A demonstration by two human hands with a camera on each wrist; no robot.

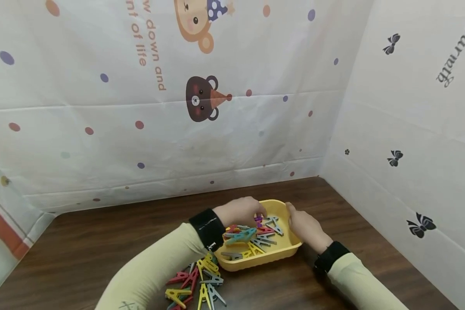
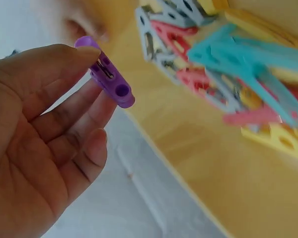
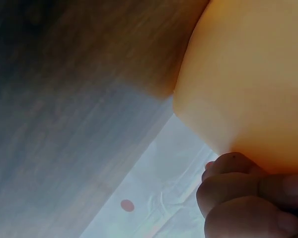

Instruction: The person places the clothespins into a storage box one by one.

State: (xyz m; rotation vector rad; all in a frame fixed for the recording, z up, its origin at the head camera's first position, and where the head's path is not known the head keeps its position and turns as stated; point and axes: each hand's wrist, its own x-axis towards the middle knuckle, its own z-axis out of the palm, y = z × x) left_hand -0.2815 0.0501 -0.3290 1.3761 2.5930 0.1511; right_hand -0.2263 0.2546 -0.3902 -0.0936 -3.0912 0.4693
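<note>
My left hand (image 1: 242,211) is over the yellow plastic basket (image 1: 261,260), pinching a purple clothespin (image 2: 111,82) between thumb and fingers. In the left wrist view the other fingers of that hand (image 2: 49,134) curl loosely below the clothespin. Inside the basket lie several grey, red and yellow clothespins, with a teal clothespin (image 2: 243,59) on top of them. At the basket's right side my right hand (image 1: 306,226) grips the rim. The right wrist view shows its bent fingers (image 3: 238,191) against the basket's wall (image 3: 248,74).
A loose pile of red, yellow and grey clothespins (image 1: 191,282) lies on the dark wooden table (image 1: 112,245), left of the basket and partly behind my left sleeve (image 1: 159,262). White printed sheets (image 1: 139,146) stand along the table's back and right edges.
</note>
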